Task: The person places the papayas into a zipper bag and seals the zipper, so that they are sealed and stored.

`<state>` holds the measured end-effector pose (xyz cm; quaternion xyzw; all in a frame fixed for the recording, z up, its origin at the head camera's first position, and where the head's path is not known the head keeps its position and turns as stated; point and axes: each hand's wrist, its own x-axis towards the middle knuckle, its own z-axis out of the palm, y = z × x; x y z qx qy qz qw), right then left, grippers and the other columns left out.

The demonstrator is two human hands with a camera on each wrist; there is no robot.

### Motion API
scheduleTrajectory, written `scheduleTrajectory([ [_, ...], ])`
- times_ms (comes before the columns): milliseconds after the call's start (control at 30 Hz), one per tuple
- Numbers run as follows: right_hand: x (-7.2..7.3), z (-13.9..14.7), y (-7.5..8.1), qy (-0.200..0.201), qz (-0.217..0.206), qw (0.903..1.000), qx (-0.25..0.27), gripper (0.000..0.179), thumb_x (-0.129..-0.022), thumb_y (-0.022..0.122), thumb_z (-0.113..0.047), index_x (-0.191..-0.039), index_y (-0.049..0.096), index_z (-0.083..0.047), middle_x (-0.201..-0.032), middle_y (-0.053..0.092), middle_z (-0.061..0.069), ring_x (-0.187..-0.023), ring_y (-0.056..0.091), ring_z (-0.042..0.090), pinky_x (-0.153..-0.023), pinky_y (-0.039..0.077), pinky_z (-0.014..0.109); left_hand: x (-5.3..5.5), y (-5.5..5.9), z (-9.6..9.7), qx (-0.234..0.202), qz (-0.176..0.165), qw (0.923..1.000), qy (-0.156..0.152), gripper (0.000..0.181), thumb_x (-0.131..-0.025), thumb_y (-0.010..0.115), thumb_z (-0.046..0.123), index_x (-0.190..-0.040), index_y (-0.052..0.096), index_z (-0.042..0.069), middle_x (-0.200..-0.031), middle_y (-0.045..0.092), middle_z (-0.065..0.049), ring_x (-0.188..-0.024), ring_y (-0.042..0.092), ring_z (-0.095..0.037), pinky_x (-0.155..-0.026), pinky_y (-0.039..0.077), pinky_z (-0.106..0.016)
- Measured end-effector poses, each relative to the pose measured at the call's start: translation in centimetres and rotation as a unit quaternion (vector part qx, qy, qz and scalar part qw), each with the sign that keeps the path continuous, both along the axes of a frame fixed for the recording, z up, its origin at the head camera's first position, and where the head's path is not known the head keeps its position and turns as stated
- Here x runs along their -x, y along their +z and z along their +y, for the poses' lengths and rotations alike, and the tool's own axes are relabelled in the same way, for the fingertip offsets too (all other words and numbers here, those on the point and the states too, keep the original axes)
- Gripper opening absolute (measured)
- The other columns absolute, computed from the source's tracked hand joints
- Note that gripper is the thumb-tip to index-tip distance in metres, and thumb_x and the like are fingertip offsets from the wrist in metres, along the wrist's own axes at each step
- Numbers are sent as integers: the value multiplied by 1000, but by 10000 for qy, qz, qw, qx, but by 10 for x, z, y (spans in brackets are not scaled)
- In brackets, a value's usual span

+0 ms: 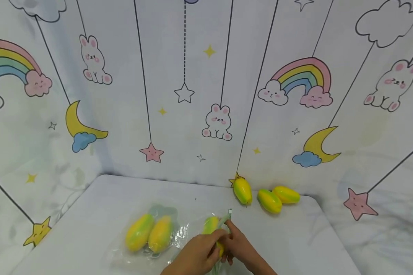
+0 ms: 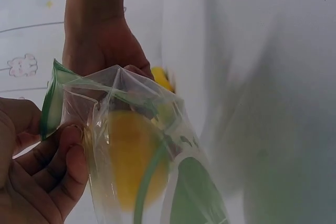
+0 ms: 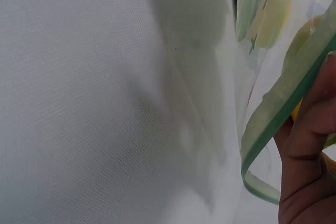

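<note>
Head view gave me the best look at this one: a clear plastic bag lay on the white table with two yellow-green fruits under the film at the left, and a third fruit sat over by the hands at the bag's mouth. Couldn't tell if that third one was all the way in, tbh. The left hand had its fingers curled round the lip of the bag, and the right hand looked to be pinching the green zip strip on the other side, so neither was spread wide. Looked to me like the step was getting that fruit settled past the opening. If you'd asked me, the trick was to pull the two lips well apart, tip the mouth up a bit and let the fruit slide toward the other two rather than shove it, since thin film like that probably snagged easily. I'd have checked that nothing sat across the strip before pressing it together, too. Three more loose fruits lay near the back edge, well apart from the bag.
</note>
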<state>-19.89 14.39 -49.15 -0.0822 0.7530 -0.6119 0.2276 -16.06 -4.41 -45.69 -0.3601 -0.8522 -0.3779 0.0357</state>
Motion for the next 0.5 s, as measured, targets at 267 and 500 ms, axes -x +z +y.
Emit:
scheduleTrajectory([
  [267,5,-11,-5,67,-36,9998,-186,51,-95,61,-37,-134,47,-8,-71,67,6,-49,56,13,-41,44,23,-4,-3,0,171,20,9998,-85,37,-94,57,7,-131,54,12,-62,39,16,-52,32,5,-50,36,-11],
  [500,4,-24,-7,195,34,9992,352,62,-95,62,-26,-142,35,3,-106,65,10,-86,62,16,-75,51,28,-10,1,12,698,-347,9969,-128,33,-93,61,12,-126,58,13,-72,49,15,-60,41,4,-59,41,-12],
])
